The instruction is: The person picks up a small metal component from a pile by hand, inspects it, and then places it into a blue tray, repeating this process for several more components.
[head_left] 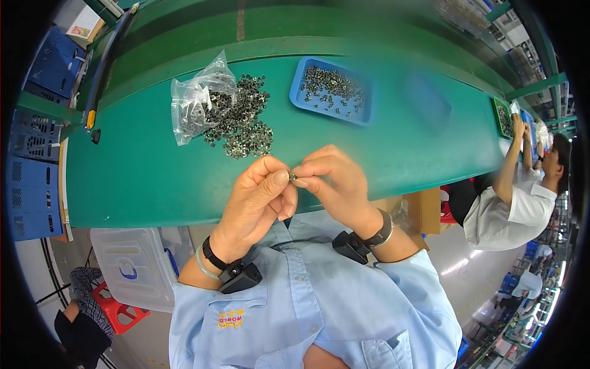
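Both of my hands meet near the front edge of the green work table (pixel 147 178). Thumb and forefinger of my left hand (pixel 258 194) pinch a tiny metal part (pixel 292 176). My right hand (pixel 335 184) pinches the same part from the other side; its exact kind is too small to make out. Beyond my left hand lies a pile of small black and silver metal parts (pixel 249 138), spilling from a clear plastic bag (pixel 187 107). Farther off and to the right, a blue tray (pixel 296 92) holds many similar loose parts (pixel 332 86).
A blurred blue shape (pixel 429 101) shows right of the tray. A green-rimmed tray (pixel 503 117) stands at the far right, by a seated co-worker (pixel 513 203). Below the table's left side are a clear lidded box (pixel 132 264) and a red stool (pixel 120 310). Blue crates (pixel 34 197) stand left.
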Demonstrator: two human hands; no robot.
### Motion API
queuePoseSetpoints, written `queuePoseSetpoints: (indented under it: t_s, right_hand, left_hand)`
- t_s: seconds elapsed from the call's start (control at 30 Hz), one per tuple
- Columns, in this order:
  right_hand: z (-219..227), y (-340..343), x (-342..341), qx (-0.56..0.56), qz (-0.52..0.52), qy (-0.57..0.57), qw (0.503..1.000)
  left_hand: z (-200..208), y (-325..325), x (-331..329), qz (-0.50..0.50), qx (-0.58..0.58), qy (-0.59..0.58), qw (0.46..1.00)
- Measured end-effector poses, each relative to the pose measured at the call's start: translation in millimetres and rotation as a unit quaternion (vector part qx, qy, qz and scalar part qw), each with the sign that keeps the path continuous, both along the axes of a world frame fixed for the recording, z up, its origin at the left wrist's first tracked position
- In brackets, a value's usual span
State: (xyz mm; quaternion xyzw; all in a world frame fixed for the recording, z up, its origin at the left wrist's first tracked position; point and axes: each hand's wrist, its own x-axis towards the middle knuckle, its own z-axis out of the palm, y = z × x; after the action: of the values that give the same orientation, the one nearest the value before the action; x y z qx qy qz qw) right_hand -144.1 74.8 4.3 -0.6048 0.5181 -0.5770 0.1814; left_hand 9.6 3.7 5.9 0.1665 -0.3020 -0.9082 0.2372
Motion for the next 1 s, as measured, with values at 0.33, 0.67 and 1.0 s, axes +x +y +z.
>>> queuePoseSetpoints:
  t_s: [0.33, 0.67, 1.0]
  right_hand:
    - [3, -3, 0, -0.026, -0.005, 0.053, 0.998]
    - [0, -9, -4, -0.033, -0.003, 0.080, 0.996]
    - [-11, -8, -4, -0.016, -0.006, -0.008, 1.000]
  left_hand:
    - [3, -3, 2, -0.008, 0.010, 0.004, 1.000]
    - [7, -8, 1, -0.007, -0.036, -0.045, 0.998]
    - [7, -2, -3, 0.005, -0.016, -0.024, 1.000]
